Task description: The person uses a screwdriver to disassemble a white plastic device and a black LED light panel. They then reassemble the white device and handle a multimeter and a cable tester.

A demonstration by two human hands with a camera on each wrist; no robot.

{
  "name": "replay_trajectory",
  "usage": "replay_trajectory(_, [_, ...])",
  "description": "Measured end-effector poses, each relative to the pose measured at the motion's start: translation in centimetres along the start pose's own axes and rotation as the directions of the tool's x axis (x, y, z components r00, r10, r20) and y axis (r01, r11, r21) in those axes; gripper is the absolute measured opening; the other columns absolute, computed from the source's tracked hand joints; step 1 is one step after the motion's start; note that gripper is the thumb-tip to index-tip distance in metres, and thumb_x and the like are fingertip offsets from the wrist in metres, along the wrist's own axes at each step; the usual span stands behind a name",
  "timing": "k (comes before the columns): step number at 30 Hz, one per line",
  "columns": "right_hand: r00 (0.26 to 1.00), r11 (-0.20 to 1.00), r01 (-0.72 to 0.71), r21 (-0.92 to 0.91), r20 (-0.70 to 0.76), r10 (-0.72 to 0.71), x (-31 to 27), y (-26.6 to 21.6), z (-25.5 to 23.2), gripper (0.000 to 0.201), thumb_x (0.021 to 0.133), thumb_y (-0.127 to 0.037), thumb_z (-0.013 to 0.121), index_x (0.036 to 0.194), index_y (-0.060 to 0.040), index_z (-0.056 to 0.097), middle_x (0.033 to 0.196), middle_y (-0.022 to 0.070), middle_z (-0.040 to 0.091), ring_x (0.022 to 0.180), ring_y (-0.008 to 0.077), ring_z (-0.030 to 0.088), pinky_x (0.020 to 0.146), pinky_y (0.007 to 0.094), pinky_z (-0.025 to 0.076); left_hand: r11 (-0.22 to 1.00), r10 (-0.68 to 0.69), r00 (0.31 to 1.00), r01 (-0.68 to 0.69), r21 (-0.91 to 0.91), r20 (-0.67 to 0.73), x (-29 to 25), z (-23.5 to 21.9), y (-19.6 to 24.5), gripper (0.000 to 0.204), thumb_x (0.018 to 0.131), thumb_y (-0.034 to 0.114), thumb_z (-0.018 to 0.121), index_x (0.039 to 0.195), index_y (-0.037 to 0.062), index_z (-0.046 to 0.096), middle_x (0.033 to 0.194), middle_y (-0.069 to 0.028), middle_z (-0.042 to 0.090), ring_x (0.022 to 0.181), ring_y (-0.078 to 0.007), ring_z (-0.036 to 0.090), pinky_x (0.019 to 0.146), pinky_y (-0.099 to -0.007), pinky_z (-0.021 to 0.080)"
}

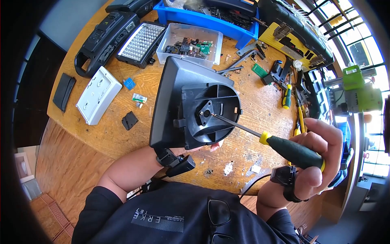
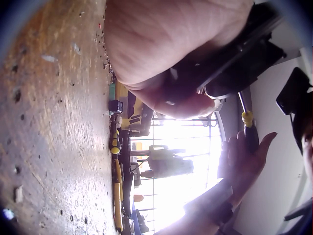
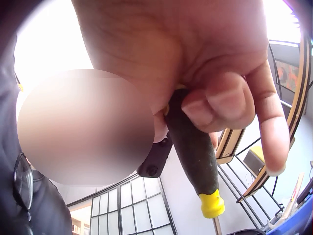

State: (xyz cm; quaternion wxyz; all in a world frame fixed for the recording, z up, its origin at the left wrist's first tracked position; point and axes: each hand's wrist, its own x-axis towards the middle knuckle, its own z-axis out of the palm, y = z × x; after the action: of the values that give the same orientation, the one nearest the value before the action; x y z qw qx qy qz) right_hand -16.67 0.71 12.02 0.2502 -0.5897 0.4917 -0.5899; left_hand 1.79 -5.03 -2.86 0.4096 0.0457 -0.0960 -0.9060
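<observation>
A black plastic housing (image 1: 170,97) is held up over the table, its round open back facing up. Inside that back sits a small diamond-shaped bracket (image 1: 206,106) with a central hole. My left hand (image 2: 166,54) grips the housing from underneath; in the head view it is mostly hidden behind it. My right hand (image 1: 335,156) holds a screwdriver (image 1: 290,151) by its dark green handle with yellow ends. Its shaft slants left into the round back, the tip right at the bracket's edge. In the right wrist view, two fingers curl against the handle (image 3: 193,142) while another finger extends.
Behind the housing stand a clear bin (image 1: 189,30) of electronic parts, a blue tray (image 1: 203,19) and an LED panel (image 1: 142,42). A white plastic case (image 1: 98,94) lies left. Loose tools, including a green-yellow screwdriver (image 1: 287,97), lie right, near a black-yellow toolbox (image 1: 296,34).
</observation>
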Motion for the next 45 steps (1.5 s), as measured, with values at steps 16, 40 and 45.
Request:
replay_trajectory(16, [0.962,0.957,0.273,-0.104,-0.007,-0.275,1.6,0.5,-1.8,0.042,0.073,-0.028,0.074,0.093,0.0050,0.058,0.070,0.0118,0.058,0.063,0.0154,0.049,0.055,0.0243,0.039,0.994,-0.006,0.981,0.026,-0.103,0.194,0.2,-2.7,-1.2,0.085,0.088,0.053,0.055,0.147,0.0033,0.022,0.105,-0.0190,0.065,0.069,-0.0320,0.069,0.047,-0.0386,0.057])
replay_trajectory(40, [0.970,0.964,0.241,-0.108,-0.006,-0.243,1.0,0.3,0.6,0.042,0.068,-0.033,0.081,0.083,0.0003,0.062,0.065,0.0076,0.056,0.060,0.0152,0.052,0.054,0.0258,0.039,0.981,-0.014,0.984,0.048,-0.186,0.179,-0.1,-0.8,0.0,0.080,0.090,0.049,0.053,0.147,0.0030,0.020,0.120,-0.0211,0.058,0.081,-0.0345,0.070,0.055,-0.0436,0.061])
replay_trajectory(45, [0.968,0.964,0.248,-0.094,0.003,-0.249,0.9,0.4,0.8,0.041,0.066,-0.031,0.082,0.084,0.0005,0.062,0.065,0.0078,0.056,0.060,0.0152,0.052,0.054,0.0260,0.039,0.991,-0.040,0.999,0.044,-0.123,0.036,-0.5,-1.8,-0.5,0.081,0.090,0.050,0.052,0.147,0.0024,0.020,0.116,-0.0199,0.061,0.077,-0.0319,0.070,0.053,-0.0417,0.060])
